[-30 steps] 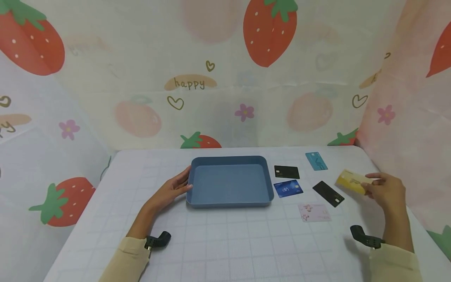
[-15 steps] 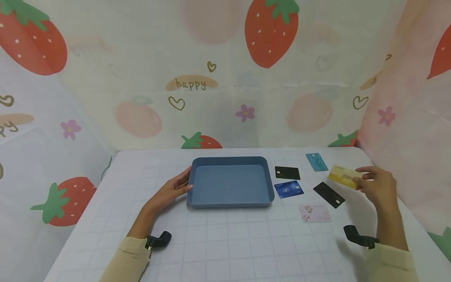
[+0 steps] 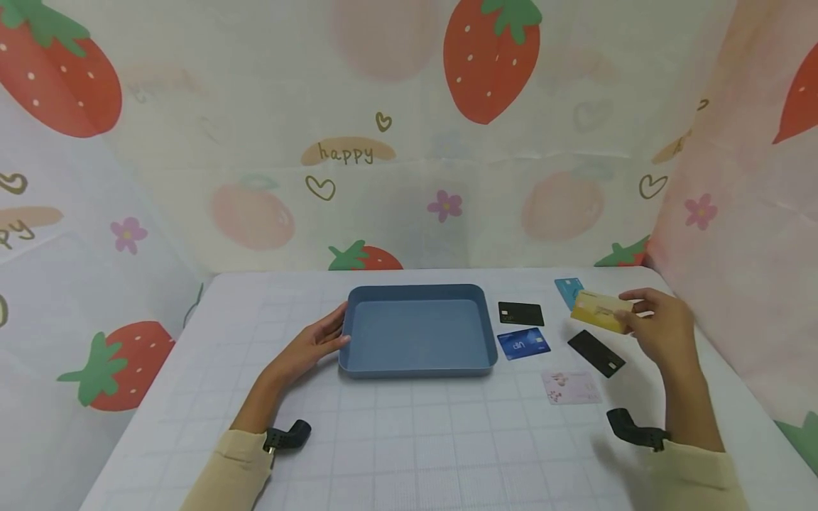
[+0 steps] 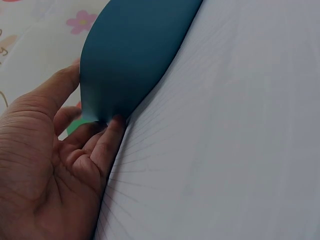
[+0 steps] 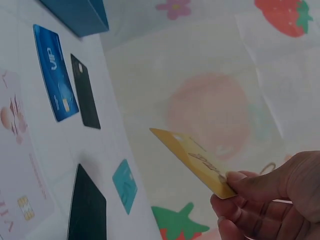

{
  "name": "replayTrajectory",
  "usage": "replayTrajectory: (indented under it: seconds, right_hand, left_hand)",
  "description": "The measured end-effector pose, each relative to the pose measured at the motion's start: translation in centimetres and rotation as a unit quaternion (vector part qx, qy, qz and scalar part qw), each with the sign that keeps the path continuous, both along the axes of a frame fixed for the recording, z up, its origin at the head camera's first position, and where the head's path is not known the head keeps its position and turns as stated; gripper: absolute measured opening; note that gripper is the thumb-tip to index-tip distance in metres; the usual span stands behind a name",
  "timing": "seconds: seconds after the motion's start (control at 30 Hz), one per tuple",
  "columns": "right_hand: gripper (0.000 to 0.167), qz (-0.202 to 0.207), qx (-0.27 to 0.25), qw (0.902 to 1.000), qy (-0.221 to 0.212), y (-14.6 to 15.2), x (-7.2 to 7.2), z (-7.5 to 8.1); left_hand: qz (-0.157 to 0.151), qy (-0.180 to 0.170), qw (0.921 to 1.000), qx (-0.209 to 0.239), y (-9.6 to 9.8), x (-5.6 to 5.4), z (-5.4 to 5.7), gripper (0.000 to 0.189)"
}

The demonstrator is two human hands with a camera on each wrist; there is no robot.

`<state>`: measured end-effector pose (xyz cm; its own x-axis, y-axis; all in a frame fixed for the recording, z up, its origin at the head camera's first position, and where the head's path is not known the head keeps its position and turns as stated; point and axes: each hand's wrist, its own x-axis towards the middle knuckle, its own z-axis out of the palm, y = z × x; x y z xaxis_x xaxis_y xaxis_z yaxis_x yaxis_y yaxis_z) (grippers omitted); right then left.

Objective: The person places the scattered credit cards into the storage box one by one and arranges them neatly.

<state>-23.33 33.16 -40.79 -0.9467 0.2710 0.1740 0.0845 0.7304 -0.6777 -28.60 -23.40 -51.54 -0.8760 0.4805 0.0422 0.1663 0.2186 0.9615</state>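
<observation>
R hand (image 3: 661,323), right side of head view, pinches yellow card (image 3: 599,311) btwn thumb & fingers; card's held up off white table (image 3: 383,447), hiding part of teal card (image 3: 565,289). L hand (image 3: 313,337), left of ctr, is relaxed, fingers resting vs. left wall of blue tray (image 3: 418,341) mid-frame. Flat on table, right of tray: upper blk card (image 3: 520,313), blue VIP card (image 3: 524,343) just below, slanted blk card (image 3: 596,353) farther right, pale pink card (image 3: 571,387) lowest. R wrist view: yellow card tilted, right of ctr.

Yellow card (image 3: 598,311) aloft, tilted; blue tray (image 3: 418,332) shallow, rectangular, lying flat, well apart
</observation>
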Motion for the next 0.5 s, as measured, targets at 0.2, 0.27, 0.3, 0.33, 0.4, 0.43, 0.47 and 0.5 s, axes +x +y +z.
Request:
replayTrajectory:
  seconds: [0.2, 0.27, 0.3, 0.33, 0.4, 0.43, 0.47, 0.5]
  right_hand:
    - [0.031, 0.030, 0.011, 0.9989, 0.035, -1.6, 0.2, 0.5]
    - [0.031, 0.035, 0.015, 0.9987, 0.034, -2.2, 0.2, 0.6]
    - [0.031, 0.037, 0.016, 0.9987, 0.031, -2.5, 0.3, 0.7]
    - [0.031, 0.039, 0.017, 0.9987, 0.029, -2.8, 0.3, 0.8]
    - [0.031, 0.042, 0.015, 0.9986, 0.029, -3.4, 0.3, 1.0]
    - [0.031, 0.042, 0.016, 0.9986, 0.028, -3.7, 0.4, 1.1]
    - [0.031, 0.043, 0.018, 0.9986, 0.027, -3.9, 0.4, 1.1]
    - [0.031, 0.043, 0.017, 0.9986, 0.026, -4.1, 0.4, 1.2]
  left_hand:
    - [0.001, 0.001, 1.0000, 0.001, 0.0, 0.0, -0.1, 0.078]
    - [0.001, 0.000, 1.0000, 0.000, 0.0, 0.1, 0.0, 0.078]
    - [0.001, 0.000, 1.0000, 0.001, 0.0, 0.1, -0.1, 0.078]
    - [0.001, 0.000, 1.0000, 0.001, 0.0, 0.1, 0.0, 0.078]
    - [0.000, 0.001, 1.0000, 0.003, 0.0, 0.0, -0.1, 0.078]
    - [-0.001, 0.001, 1.0000, 0.004, -0.1, 0.0, 0.0, 0.078]
    - [-0.002, 0.001, 1.0000, 0.004, -0.1, 0.0, 0.0, 0.078]
    - [-0.003, 0.003, 1.0000, 0.004, 0.0, 0.0, 0.0, 0.077]
